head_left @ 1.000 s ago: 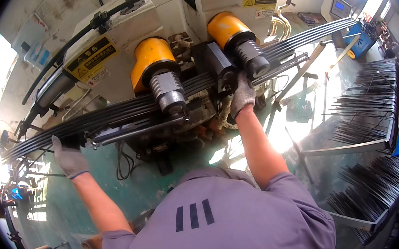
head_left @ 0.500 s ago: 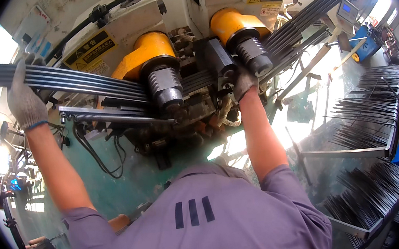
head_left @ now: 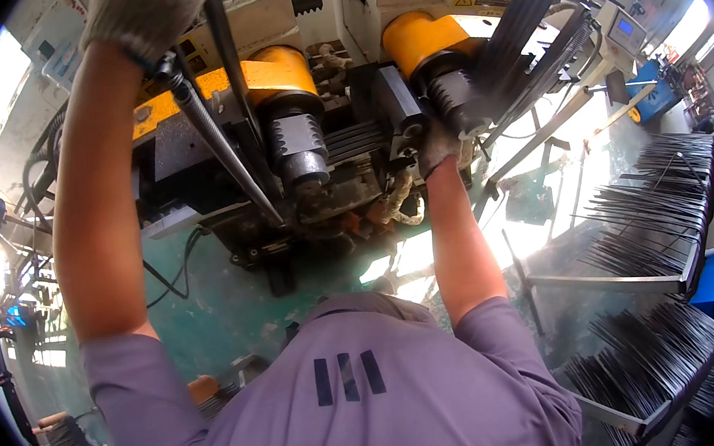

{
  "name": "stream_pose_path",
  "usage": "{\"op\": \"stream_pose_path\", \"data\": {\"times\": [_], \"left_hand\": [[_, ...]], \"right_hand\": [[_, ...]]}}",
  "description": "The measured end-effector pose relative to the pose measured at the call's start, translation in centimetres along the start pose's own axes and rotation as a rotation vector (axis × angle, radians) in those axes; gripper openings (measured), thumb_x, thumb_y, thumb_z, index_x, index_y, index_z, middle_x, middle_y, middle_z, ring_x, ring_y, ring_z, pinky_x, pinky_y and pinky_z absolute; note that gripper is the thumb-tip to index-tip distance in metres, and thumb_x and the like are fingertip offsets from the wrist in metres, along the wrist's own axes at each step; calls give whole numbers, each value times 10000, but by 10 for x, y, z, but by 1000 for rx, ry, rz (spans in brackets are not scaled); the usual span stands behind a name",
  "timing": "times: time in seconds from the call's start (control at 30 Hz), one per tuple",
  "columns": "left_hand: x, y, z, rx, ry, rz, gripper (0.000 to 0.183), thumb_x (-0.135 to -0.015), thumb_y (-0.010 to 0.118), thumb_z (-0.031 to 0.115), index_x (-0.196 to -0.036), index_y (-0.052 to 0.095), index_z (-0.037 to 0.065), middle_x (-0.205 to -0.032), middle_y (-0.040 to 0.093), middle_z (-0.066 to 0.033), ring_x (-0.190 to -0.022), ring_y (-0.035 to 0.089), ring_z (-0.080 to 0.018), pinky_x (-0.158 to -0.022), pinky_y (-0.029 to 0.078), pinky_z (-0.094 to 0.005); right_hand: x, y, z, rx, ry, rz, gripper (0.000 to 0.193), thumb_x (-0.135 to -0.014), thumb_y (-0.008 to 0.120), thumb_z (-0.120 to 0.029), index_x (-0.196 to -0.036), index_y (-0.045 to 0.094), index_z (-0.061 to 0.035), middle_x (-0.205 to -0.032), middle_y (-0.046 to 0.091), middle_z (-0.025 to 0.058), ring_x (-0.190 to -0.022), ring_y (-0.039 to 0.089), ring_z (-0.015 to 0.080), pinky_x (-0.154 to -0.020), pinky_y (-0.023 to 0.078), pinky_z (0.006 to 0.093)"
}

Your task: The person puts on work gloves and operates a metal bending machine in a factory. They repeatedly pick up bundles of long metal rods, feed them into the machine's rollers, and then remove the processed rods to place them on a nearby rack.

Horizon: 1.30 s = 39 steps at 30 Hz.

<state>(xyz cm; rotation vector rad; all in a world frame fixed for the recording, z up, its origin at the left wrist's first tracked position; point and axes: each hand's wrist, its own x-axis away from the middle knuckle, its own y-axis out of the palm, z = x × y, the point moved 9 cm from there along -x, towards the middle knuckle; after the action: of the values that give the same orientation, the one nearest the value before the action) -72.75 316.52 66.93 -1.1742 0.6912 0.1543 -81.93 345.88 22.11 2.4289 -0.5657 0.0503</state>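
My left hand (head_left: pixel 146 17), in a grey knit glove, is raised at the top left beside dark metal rods (head_left: pixel 227 58) that stand steeply up; its fingers run past the picture's top edge. My right hand (head_left: pixel 439 148), also gloved, reaches under a black hexagonal block (head_left: pixel 399 101) on the bending machine, its fingers hidden. Between the left ribbed roller (head_left: pixel 298 142) and the right ribbed roller (head_left: pixel 455 99), more rods (head_left: pixel 355 140) lie level. On the right another rod bundle (head_left: pixel 531 17) slants steeply upward. A spring-wrapped bar (head_left: pixel 217 137) leans below my left hand.
Yellow machine arms (head_left: pixel 276 73) carry the rollers. At the right, racks hold many thin dark rods (head_left: pixel 656 209), with a second rack of rods (head_left: pixel 650 358) nearer. A control box with a screen (head_left: pixel 626 29) and a blue machine (head_left: pixel 659 91) stand far right. Cables (head_left: pixel 180 276) hang left.
The rods on both sides have swung upward from flatter angles, and the left spring-wrapped bar has swung up too. My left hand has moved up and right; my right hand has stayed by the block.
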Motion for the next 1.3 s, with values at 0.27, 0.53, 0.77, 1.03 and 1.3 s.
{"op": "stream_pose_path", "data": {"times": [0.27, 0.53, 0.77, 1.03, 1.3], "left_hand": [[1, 29, 26, 289, -90, 198, 229, -923, 515, 113, -1064, 615, -37, -812, 636, -124, -756, 616, -210, -703, 485, -363], [6, 22, 25, 305, -60, 306, 199, -919, 512, 101, -1026, 613, -33, -752, 598, -92, -687, 575, -182, -660, 468, -326], [1, 29, 32, 445, -18, 273, 172, -928, 520, 107, -990, 612, -25, -752, 590, -62, -676, 559, -158, -653, 457, -286], [-27, 3, 21, 573, -108, 316, 222, -935, 526, 151, -1004, 601, -45, -770, 603, -108, -692, 573, -194, -684, 477, -324], [-85, 15, -40, 812, -35, 194, 313, -924, 485, 99, -1170, 519, -92, -833, 578, -122, -717, 564, -205, -677, 486, -337]], "right_hand": [[4, -8, -12, 84, -91, 14, 393, -937, 588, -67, -1330, 569, -75, -1067, 661, 68, -704, 645, 148, -505, 508, 262], [-8, -9, -14, 452, -238, -103, 411, -933, 605, -201, -1313, 555, -54, -1245, 613, 49, -1089, 593, 159, -864, 522, 305], [-18, -21, -14, 524, -327, -98, 405, -927, 609, -214, -1274, 573, -7, -1270, 604, 81, -1135, 574, 172, -926, 494, 303], [-3, 1, -21, 595, -395, -109, 371, -910, 623, -161, -1255, 594, -28, -1124, 642, 68, -929, 613, 160, -721, 512, 291], [14, 2, -19, 178, -99, 8, 342, -926, 638, -143, -1257, 583, -80, -1007, 639, 38, -696, 636, 144, -505, 501, 268]]}}
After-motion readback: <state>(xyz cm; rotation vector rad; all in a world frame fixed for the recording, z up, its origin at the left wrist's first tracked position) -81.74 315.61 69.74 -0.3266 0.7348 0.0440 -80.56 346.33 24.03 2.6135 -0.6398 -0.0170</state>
